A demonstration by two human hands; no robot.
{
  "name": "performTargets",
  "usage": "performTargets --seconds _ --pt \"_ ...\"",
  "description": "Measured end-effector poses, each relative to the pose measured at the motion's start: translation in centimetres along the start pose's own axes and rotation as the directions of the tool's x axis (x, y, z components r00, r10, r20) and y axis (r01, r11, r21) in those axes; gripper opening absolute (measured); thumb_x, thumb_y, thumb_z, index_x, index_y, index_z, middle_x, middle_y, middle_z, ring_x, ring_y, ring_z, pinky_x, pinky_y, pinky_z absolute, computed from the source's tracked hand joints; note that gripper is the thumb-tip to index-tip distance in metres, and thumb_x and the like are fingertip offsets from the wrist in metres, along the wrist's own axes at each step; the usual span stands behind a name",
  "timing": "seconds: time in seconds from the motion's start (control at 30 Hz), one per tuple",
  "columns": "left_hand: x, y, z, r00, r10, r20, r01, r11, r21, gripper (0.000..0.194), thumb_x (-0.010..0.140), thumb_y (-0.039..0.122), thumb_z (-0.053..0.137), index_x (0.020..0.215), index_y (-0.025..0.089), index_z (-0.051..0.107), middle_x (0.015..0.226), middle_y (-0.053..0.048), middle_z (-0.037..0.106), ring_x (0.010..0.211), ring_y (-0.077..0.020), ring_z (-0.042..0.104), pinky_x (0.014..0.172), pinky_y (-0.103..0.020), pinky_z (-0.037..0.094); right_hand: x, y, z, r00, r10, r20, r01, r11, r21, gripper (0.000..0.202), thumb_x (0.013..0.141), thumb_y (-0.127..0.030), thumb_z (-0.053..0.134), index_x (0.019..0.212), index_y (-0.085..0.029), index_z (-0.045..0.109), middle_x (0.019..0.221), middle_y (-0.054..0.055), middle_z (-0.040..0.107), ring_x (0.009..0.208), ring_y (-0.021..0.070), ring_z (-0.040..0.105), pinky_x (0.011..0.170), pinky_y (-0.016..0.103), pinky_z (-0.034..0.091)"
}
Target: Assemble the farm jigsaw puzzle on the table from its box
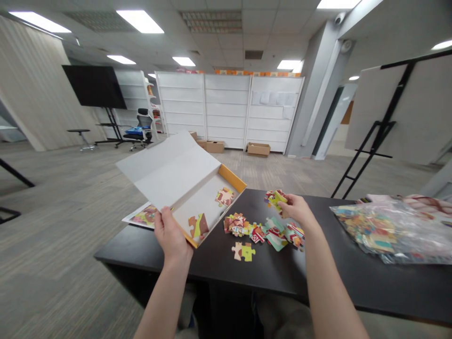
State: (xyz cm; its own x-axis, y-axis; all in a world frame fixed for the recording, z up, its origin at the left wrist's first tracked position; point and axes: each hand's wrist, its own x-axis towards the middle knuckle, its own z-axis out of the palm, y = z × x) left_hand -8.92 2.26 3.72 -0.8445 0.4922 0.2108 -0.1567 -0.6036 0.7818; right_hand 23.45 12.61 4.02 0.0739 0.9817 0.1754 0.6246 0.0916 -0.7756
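Pinching a few puzzle pieces (277,198) right of centre, the right hand (298,209) has its fingers closed; left of centre, the left hand (172,237) has fingers gripping a tilted, open box (233,178) with two pieces (198,227) inside. Loose pieces (257,234) lie at lower centre on a black worktop (388,287).

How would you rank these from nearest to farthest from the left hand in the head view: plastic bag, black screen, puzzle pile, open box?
From the left hand:
1. Open box: in its grip.
2. Puzzle pile: on the table, right.
3. Plastic bag: table's far right.
4. Black screen: across the room, left.
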Motion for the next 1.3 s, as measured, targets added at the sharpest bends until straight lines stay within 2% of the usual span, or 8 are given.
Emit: performTargets --seconds 0.23,0.47,0.63,0.87,0.97,1.1,1.2,1.3 --pt "-0.5 -0.4 0.4 0.995 -0.099 -0.01 0.098 0.995 -0.024 0.033 0.082 0.05 0.067 0.089 0.023 0.049 0.081 0.003 0.063 0.071 -0.0136 0.066 0.065 -0.025 0.056 1.9 1.1 2.1 0.995 0.086 0.056 -0.071 0.972 -0.223 0.013 0.086 -0.022 0.06 0.092 -0.014 0.068 0.061 0.002 0.068 0.055 0.0168 0.067 0.055 0.024 0.046" --pt "-1.3 -0.6 0.8 0.991 -0.131 0.039 0.132 0.991 -0.033 0.034 0.083 0.051 0.067 0.093 0.022 0.052 0.084 0.001 0.065 0.073 -0.0143 0.067 0.066 -0.026 0.057 2.1 1.7 3.4 0.996 0.003 0.087 0.032 0.915 -0.403 0.02 0.091 -0.028 0.057 0.103 -0.015 0.066 0.098 0.012 0.074 0.091 0.0241 0.069 0.072 0.027 0.045" --pt "-1.5 -0.9 1.1 0.986 -0.16 0.038 0.162 0.984 -0.069 0.034 0.08 0.048 0.072 0.089 0.021 0.052 0.081 0.002 0.065 0.072 -0.0143 0.067 0.064 -0.024 0.056 2.1 2.7 4.5 0.995 0.002 0.103 0.048 0.878 -0.477 0.028 0.097 -0.031 0.048 0.112 -0.013 0.063 0.112 0.018 0.072 0.101 0.0276 0.067 0.08 0.031 0.046" --pt "-1.5 -0.6 1.1 0.986 -0.158 0.047 0.161 0.984 -0.071 0.033 0.08 0.048 0.072 0.088 0.02 0.054 0.082 0.001 0.067 0.071 -0.0144 0.068 0.065 -0.024 0.056 1.9 2.7 4.0 0.997 -0.054 0.056 0.074 0.87 -0.487 0.04 0.09 -0.026 0.058 0.126 -0.01 0.061 0.125 0.021 0.067 0.116 0.0286 0.063 0.095 0.034 0.046" --pt "-1.5 -0.5 0.9 0.984 -0.165 0.059 0.17 0.982 -0.079 0.033 0.081 0.047 0.072 0.089 0.02 0.055 0.084 0.001 0.068 0.072 -0.0146 0.069 0.067 -0.025 0.056 1.7 1.3 2.8 0.991 -0.124 -0.049 0.093 0.904 -0.418 0.038 0.092 -0.026 0.052 0.125 -0.01 0.064 0.128 0.021 0.065 0.113 0.0273 0.064 0.096 0.037 0.047" --pt "-1.6 -0.4 0.9 0.985 -0.162 0.061 0.167 0.982 -0.086 0.034 0.081 0.049 0.072 0.09 0.02 0.055 0.087 0.0 0.069 0.072 -0.0143 0.069 0.069 -0.025 0.057 -0.2 -3.0 1.3 0.935 -0.272 -0.227 0.262 0.962 -0.073 0.03 0.088 -0.035 0.055 0.103 -0.015 0.071 0.097 0.011 0.076 0.086 0.0228 0.07 0.078 0.034 0.053" --pt "-2.1 -0.4 1.1 0.986 -0.157 0.06 0.162 0.983 -0.091 0.035 0.082 0.05 0.071 0.09 0.02 0.056 0.084 0.0 0.069 0.071 -0.014 0.068 0.066 -0.024 0.056 -2.6 -7.3 1.6 0.904 -0.379 -0.199 0.381 0.924 -0.03 0.027 0.089 -0.04 0.058 0.09 -0.017 0.073 0.079 0.006 0.074 0.065 0.0184 0.065 0.066 0.03 0.05" --pt "-2.9 -0.6 1.4 0.984 -0.154 0.092 0.161 0.984 -0.077 0.035 0.083 0.051 0.071 0.089 0.02 0.056 0.081 0.001 0.067 0.071 -0.0136 0.067 0.065 -0.023 0.055 -4.4 -10.6 3.3 0.88 -0.473 -0.051 0.46 0.873 -0.164 0.017 0.088 -0.03 0.061 0.097 -0.019 0.072 0.094 0.007 0.075 0.073 0.0182 0.066 0.073 0.031 0.05"
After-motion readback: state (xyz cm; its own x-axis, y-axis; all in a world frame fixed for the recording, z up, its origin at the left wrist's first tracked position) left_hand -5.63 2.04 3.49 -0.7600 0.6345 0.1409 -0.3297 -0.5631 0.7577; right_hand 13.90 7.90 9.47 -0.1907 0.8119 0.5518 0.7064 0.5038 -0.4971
